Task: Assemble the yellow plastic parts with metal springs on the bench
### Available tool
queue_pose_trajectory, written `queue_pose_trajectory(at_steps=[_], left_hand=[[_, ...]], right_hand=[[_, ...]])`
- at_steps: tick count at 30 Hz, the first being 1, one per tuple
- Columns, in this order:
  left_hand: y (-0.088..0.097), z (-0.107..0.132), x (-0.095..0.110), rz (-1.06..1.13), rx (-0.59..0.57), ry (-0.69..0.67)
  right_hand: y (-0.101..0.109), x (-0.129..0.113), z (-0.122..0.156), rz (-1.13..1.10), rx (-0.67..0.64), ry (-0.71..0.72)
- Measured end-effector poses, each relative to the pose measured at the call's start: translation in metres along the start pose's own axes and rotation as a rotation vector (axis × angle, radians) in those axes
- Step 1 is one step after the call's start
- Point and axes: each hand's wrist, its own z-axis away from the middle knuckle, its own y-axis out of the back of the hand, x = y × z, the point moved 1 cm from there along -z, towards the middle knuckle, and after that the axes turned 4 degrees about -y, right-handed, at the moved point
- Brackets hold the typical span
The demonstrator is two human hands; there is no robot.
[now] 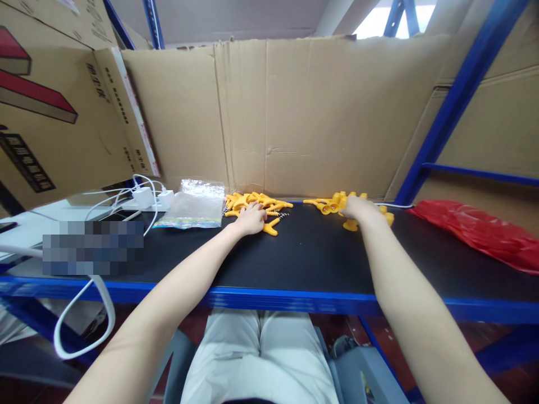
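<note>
My left hand [251, 219] rests at the front of a pile of yellow forked plastic pieces [252, 200], its fingers curled down onto them. Short metal chains show among these pieces, and one yellow Y-shaped piece [272, 226] lies just right of the hand. My right hand [357, 208] reaches into a group of yellow cup-shaped plastic pieces [336, 202]. Its fingers are hidden by the back of the hand and the pieces. Some cups lie on their sides with their hollow ends facing me.
A clear plastic bag [197, 205] lies left of the pile, near white chargers and cables [143, 197]. A red plastic bag [475, 230] is at the right. Cardboard [320, 112] walls the back of the black shelf top [295, 264], which has a blue metal front edge [290, 298].
</note>
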Motion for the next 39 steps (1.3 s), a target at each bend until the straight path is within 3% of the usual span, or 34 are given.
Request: queue_pose_trajectory(at_steps=[3, 6, 9, 12, 17, 26, 31, 39], left_hand=[[0.0, -0.001, 0.001, 0.005, -0.004, 0.002], [0.002, 0.0, 0.003, 0.033, 0.008, -0.024], [0.002, 0.001, 0.007, 0.058, 0.024, -0.079], [0.0, 0.001, 0.012, 0.068, 0.023, -0.098], [-0.004, -0.002, 0.015, 0.067, -0.007, -0.108], [-0.003, -0.004, 0.017, 0.085, -0.077, -0.062], [0.002, -0.003, 0.018, 0.142, -0.036, -0.05], [0.018, -0.002, 0.016, 0.416, 0.052, 0.047]], right_hand=[[-0.008, -0.006, 0.002, 0.081, -0.018, 0.013], [-0.014, -0.019, 0.011, 0.037, 0.001, 0.134], [-0.02, -0.037, 0.024, -0.035, -0.229, 0.287], [-0.023, -0.053, 0.038, -0.052, -0.308, 0.412], [-0.03, -0.065, 0.048, -0.07, -0.304, 0.505], [-0.036, -0.058, 0.038, -0.078, -0.175, 0.61], [-0.038, -0.058, 0.039, -0.087, -0.229, 0.617], [-0.035, -0.06, 0.041, -0.132, -0.223, 0.571]])
